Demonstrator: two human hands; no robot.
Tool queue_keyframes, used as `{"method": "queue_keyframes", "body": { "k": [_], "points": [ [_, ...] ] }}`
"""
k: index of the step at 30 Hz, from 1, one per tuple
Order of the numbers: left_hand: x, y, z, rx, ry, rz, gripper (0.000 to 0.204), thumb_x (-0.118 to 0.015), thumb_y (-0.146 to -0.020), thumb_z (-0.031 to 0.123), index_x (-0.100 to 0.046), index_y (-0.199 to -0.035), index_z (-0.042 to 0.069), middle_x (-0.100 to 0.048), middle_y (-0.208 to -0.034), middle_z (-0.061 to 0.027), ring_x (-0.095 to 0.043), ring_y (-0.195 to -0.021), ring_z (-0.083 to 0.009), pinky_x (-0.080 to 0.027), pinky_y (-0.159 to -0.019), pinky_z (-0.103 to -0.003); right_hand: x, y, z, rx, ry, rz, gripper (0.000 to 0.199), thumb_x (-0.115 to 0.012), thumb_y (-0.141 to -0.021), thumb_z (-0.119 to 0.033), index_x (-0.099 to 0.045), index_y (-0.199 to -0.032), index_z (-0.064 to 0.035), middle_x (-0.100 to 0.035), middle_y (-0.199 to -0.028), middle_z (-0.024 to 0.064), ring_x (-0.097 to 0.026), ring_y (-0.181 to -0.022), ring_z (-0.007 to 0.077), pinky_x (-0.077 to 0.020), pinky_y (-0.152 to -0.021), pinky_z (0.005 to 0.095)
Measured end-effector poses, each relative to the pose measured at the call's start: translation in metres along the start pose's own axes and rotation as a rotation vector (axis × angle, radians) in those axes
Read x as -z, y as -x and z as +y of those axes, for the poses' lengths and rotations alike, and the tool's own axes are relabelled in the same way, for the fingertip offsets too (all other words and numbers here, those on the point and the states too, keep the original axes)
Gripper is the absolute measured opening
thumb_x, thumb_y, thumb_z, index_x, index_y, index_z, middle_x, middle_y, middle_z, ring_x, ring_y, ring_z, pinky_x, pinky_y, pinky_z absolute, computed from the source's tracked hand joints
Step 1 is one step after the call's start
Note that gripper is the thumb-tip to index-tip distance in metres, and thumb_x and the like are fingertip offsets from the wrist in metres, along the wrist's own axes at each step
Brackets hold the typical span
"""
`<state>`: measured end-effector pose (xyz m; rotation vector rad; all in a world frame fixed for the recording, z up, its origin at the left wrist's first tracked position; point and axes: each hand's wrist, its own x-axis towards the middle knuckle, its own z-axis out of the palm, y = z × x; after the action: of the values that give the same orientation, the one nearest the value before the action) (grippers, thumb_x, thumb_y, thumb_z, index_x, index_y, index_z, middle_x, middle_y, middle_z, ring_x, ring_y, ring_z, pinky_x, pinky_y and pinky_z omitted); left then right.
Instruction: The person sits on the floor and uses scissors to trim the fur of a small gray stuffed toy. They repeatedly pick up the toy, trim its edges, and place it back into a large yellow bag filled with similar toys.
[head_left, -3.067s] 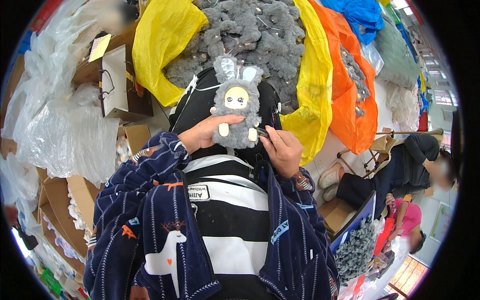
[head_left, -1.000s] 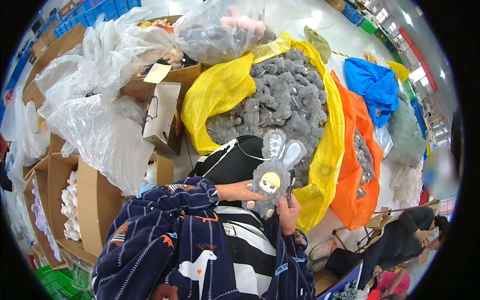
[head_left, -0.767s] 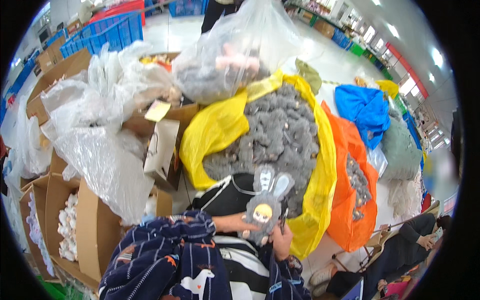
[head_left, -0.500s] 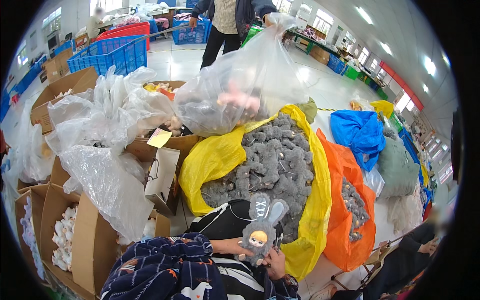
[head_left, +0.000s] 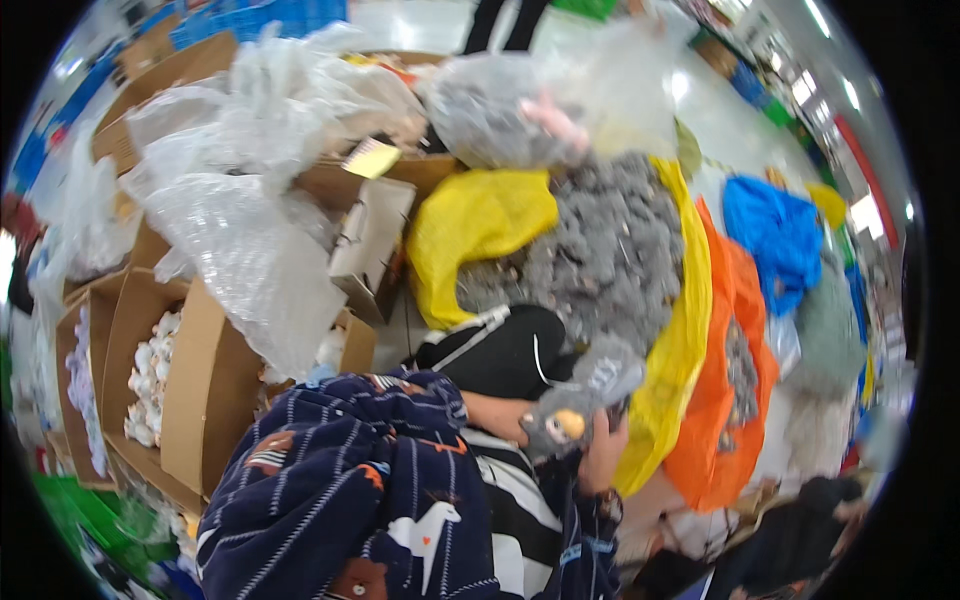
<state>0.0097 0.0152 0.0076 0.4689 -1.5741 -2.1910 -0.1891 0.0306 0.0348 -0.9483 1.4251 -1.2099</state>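
Observation:
A grey plush rabbit doll (head_left: 578, 400) with long ears and a pale face is held over my lap, tilted to the right. My left hand (head_left: 508, 420) reaches in from a dark blue patterned sleeve and grips its left side. On the doll's right side, my right hand (head_left: 604, 452) holds the body from below. Both hands are partly hidden by the doll and the picture is blurred by motion.
A yellow bag (head_left: 690, 330) heaped with grey plush dolls (head_left: 610, 240) lies just beyond my hands, with an orange bag (head_left: 735, 400) to its right. Open cardboard boxes (head_left: 200, 390) and clear plastic bags (head_left: 250, 250) stand at the left. Blue and green bags (head_left: 780, 235) lie at the far right.
The view has swung and now blurs. The doll has tilted from upright to leaning right and sits lower right in the picture. Both hands keep hold of it.

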Motion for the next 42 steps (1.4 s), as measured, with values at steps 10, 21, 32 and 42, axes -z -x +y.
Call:
{"method": "queue_keyframes", "body": {
  "k": [10, 21, 32, 42],
  "points": [
    [0.031, -0.005, 0.009, -0.119, -0.56, 0.083, 0.055, -0.062, -0.075, 0.01, -0.039, -0.125, 0.001, -0.048, -0.12, -0.0157, -0.05, -0.104, -0.0229, -0.043, -0.087, -0.034, 0.011, -0.019, -0.033, -0.14, -0.227, 0.042, 0.02, -0.058, -0.083, -0.012, -0.056, -0.101, -0.0028, -0.059, -0.085, 0.0022, -0.055, -0.069, 0.0093, -0.0462, -0.062, 0.0238],
    [0.193, 0.037, 0.069, 0.124, -0.363, 0.862, 0.031, -0.056, -0.086, 0.02, -0.053, -0.112, 0.003, -0.059, -0.101, -0.004, -0.058, -0.085, -0.0117, -0.047, -0.066, -0.024, 0.285, -0.211, -0.088, 0.351, -0.367, 0.598, 0.035, -0.058, -0.088, -0.025, -0.052, -0.115, -0.0045, -0.06, -0.105, 0.0096, -0.05, -0.064, 0.0016, -0.0401, -0.052, 0.0191],
    [0.444, 0.064, 0.068, 0.049, -0.68, 1.72, 0.06, -0.064, -0.078, 0.04, -0.051, -0.109, -0.01, -0.059, -0.095, -0.0206, -0.057, -0.09, -0.0282, -0.044, -0.081, -0.033, 0.132, -0.249, 0.021, -0.041, 0.01, 0.519, 0.028, -0.054, -0.089, -0.031, -0.054, -0.094, -0.0041, -0.062, -0.092, 0.0072, -0.03, -0.039, 0.0037, -0.0296, -0.039, 0.0202],
    [0.519, 0.039, 0.1, 0.076, -0.154, 1.935, 0.075, -0.066, -0.073, 0.05, -0.041, -0.124, 0.0, -0.051, -0.111, -0.0101, -0.051, -0.095, -0.0204, -0.045, -0.065, -0.035, -0.06, -0.486, -0.141, 0.847, 0.632, 0.152, 0.059, -0.067, -0.08, -0.021, -0.041, -0.124, 0.0079, -0.049, -0.126, 0.0191, -0.049, -0.114, 0.022, -0.0379, -0.094, 0.0297]
  ]
}}
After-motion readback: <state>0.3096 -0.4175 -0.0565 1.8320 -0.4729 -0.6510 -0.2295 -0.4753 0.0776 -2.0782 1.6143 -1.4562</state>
